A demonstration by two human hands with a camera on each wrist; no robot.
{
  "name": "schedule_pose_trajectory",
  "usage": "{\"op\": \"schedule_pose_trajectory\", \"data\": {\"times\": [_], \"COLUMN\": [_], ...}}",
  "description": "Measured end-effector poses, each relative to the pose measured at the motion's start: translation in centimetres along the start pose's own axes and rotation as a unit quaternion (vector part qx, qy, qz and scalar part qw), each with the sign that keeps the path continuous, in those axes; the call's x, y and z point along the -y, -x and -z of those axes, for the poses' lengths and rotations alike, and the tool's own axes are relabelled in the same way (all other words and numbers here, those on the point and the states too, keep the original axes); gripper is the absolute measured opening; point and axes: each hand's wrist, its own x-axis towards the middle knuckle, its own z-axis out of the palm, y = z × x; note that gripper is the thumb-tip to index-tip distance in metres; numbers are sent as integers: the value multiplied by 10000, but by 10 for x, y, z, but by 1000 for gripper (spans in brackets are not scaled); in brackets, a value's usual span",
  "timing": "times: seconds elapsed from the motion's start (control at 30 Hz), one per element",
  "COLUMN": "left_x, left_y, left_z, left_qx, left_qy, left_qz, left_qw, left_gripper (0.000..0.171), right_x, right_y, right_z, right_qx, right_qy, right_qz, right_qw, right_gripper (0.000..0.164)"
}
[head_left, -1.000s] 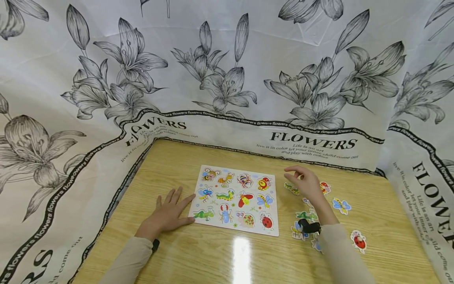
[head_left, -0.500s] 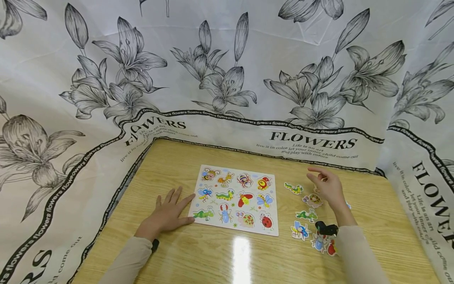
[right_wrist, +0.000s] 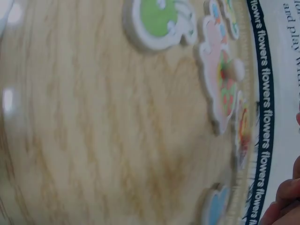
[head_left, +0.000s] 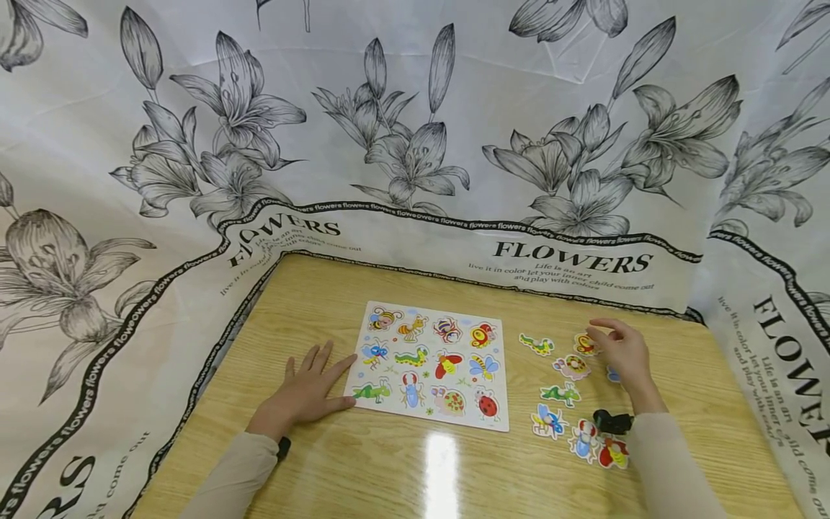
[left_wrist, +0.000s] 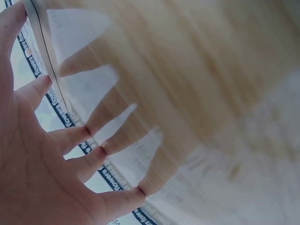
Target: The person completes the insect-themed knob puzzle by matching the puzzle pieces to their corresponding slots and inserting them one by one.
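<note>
A white puzzle board (head_left: 428,366) printed with several colourful insects lies on the wooden table. At its left edge rests my left hand (head_left: 305,393), fingers spread, thumb and forefinger at the board's side; the fingertips (left_wrist: 96,150) also meet the table's surface in the left wrist view. My right hand (head_left: 625,357) hovers with loosely bent fingers beside a red-and-yellow butterfly piece (head_left: 585,344), holding nothing visible. Just below that lies a pink snail piece (head_left: 572,367), whose knob (right_wrist: 233,69) shows in the right wrist view. A blue-winged piece (head_left: 613,375) is partly hidden by the right hand.
Right of the board lie a caterpillar piece (head_left: 537,344), a green grasshopper piece (head_left: 560,393), a blue mosquito piece (head_left: 548,421), a blue beetle piece (head_left: 584,440) and a red-winged piece (head_left: 613,453). Flower-printed cloth (head_left: 415,130) walls the table's back and sides.
My right hand has moved rightward and slightly nearer, from beside the board to the butterfly piece. The snail and red-winged pieces are uncovered; the ladybird piece is now hidden. My left hand stays put.
</note>
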Motion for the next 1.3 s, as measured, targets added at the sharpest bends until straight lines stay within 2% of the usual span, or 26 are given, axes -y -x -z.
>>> {"op": "schedule_pose_trajectory", "data": {"times": [0.43, 0.8, 1.07, 1.3], "left_x": [-1, -2, -2, -2], "left_y": [0, 1, 1, 0], "left_z": [0, 2, 2, 1], "left_qx": [-91, -82, -49, -71], "left_qy": [-27, -41, 10, -6], "left_qz": [-40, -25, -24, -21], "left_qw": [9999, 10000, 10000, 10000], "left_gripper": [81, 80, 81, 80], "right_x": [-27, -32, -31, -28], "right_y": [-8, -7, -6, -5], "right_z": [3, 3, -1, -3], "right_qx": [76, 629, 505, 516], "right_qy": [242, 495, 925, 873], "right_qz": [-515, -718, -870, -949], "right_qw": [9984, 9942, 9906, 9903], "right_gripper": [45, 50, 52, 50]}}
